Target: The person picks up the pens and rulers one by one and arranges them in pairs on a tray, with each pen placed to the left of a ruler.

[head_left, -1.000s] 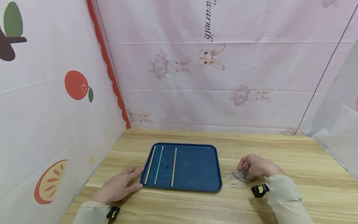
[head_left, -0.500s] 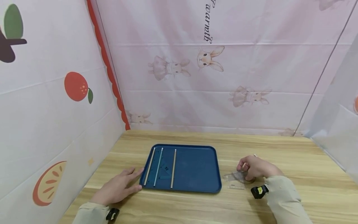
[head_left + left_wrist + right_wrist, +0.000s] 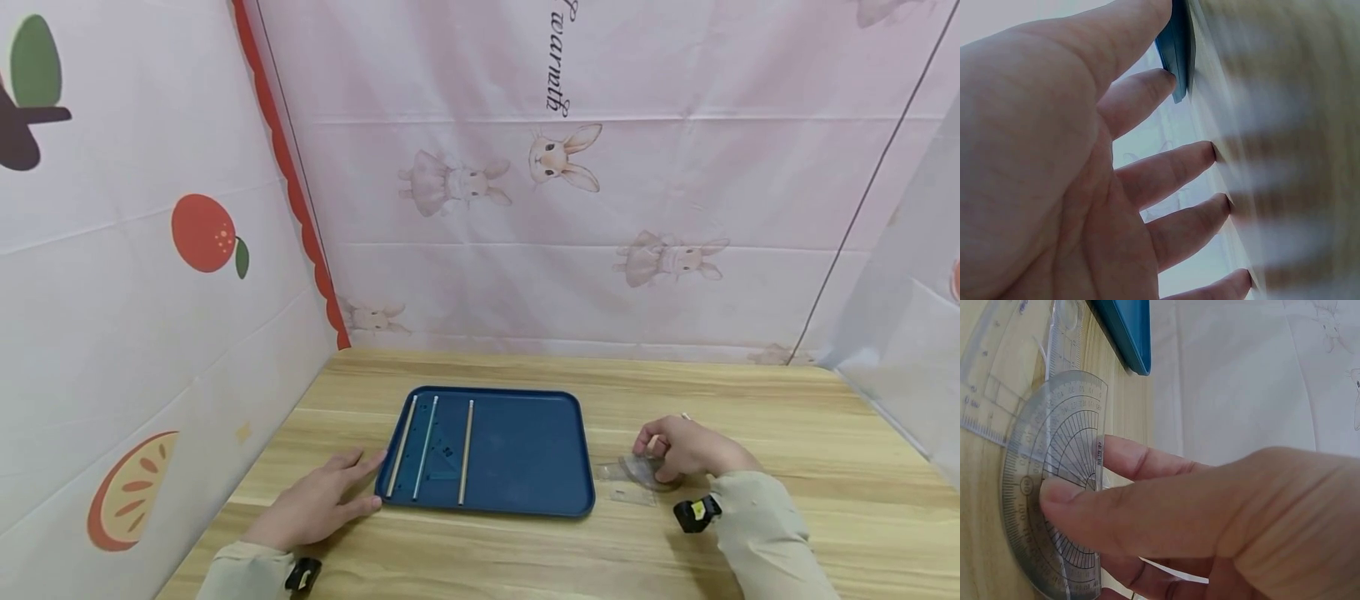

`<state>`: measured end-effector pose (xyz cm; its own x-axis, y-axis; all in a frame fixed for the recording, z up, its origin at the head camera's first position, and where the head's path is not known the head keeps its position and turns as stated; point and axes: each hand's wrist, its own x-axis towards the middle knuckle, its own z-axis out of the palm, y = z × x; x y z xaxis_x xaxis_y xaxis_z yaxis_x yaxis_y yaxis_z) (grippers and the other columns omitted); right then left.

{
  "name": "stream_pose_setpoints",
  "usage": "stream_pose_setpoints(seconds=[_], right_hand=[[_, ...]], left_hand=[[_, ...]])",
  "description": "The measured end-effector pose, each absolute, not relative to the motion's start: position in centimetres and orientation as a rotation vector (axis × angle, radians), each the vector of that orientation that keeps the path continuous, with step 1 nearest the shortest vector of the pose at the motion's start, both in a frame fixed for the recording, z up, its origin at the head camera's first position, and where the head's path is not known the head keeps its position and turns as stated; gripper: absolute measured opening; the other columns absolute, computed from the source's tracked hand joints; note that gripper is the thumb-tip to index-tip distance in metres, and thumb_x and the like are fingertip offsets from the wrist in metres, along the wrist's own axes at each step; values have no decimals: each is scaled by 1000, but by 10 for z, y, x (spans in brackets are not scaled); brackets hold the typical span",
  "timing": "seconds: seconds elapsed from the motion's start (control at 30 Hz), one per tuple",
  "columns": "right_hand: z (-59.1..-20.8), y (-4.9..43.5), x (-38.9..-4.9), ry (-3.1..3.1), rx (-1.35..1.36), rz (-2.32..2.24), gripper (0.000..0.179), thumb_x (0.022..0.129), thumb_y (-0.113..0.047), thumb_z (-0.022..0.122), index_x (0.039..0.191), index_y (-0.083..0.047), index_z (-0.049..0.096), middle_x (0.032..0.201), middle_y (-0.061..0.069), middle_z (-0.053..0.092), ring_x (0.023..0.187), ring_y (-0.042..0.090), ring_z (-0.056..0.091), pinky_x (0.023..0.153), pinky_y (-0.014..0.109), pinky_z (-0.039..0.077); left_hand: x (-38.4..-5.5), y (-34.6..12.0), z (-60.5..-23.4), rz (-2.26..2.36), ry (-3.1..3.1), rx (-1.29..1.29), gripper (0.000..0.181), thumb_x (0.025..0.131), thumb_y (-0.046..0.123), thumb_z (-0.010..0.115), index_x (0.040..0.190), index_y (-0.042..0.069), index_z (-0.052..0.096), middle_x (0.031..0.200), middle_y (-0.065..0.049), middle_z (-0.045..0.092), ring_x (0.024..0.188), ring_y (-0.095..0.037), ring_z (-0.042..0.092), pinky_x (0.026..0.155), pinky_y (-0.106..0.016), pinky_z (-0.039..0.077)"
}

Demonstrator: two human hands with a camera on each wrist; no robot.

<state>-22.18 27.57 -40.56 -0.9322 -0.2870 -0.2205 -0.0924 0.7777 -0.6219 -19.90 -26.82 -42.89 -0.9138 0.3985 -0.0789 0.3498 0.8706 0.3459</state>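
Note:
My right hand [image 3: 692, 447] pinches a clear protractor [image 3: 1025, 515], thumb on its face and fingers behind its straight edge. It overlaps clear ruler-like pieces with printed scales [image 3: 988, 403] lying on the table right of the tray. My left hand [image 3: 318, 500] has its fingers spread, thumb and index finger at the left rim of the blue tray [image 3: 528, 450]; its other fingertips meet the tabletop in the left wrist view. Inside the tray lie a wood-coloured pencil [image 3: 402, 450], a green pencil [image 3: 425, 450], another wood-coloured pencil [image 3: 467, 450] and a see-through set square [image 3: 444, 468].
Beneath everything is a wood-grain table [image 3: 517, 554]. A pale tip [image 3: 686, 415] shows behind my right hand. Printed cloth rises at the back [image 3: 465, 283] and on the left [image 3: 112, 333], with another sheet on the right [image 3: 915, 333].
The protractor has shifted slightly left over the clear pieces and shows more plainly in my right hand. My left hand and the tray stay in place.

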Motion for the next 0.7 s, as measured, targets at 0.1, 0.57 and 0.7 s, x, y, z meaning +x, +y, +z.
stream_pose_setpoints(seconds=[0.1, 0.57, 0.7], right_hand=[[-406, 276, -222, 2664, -297, -920, 40, 75, 19, 77, 105, -5, 72, 86, 7, 56, 81, 20, 50, 66, 29, 46], [-404, 276, -223, 2698, -288, -880, 34, 81, 13, 81, 108, -7, 72, 94, 11, 64, 82, 22, 55, 70, 33, 50], [-402, 276, -222, 2691, -277, -885, 33, 84, 13, 79, 110, -6, 70, 97, 12, 65, 84, 23, 57, 71, 34, 52]], left_hand=[[-199, -268, -429, 497, 2892, 580, 75, 101, 52, 71, 165, 19, 46, 164, -34, 43, 144, -58, 50, 110, -75, 45], [-199, -268, -428, 507, 2883, 588, 75, 101, 52, 70, 164, 18, 47, 164, -34, 42, 144, -59, 49, 110, -75, 46], [-199, -268, -427, 510, 2878, 580, 75, 101, 52, 70, 165, 18, 46, 165, -34, 42, 145, -59, 49, 110, -75, 45]])
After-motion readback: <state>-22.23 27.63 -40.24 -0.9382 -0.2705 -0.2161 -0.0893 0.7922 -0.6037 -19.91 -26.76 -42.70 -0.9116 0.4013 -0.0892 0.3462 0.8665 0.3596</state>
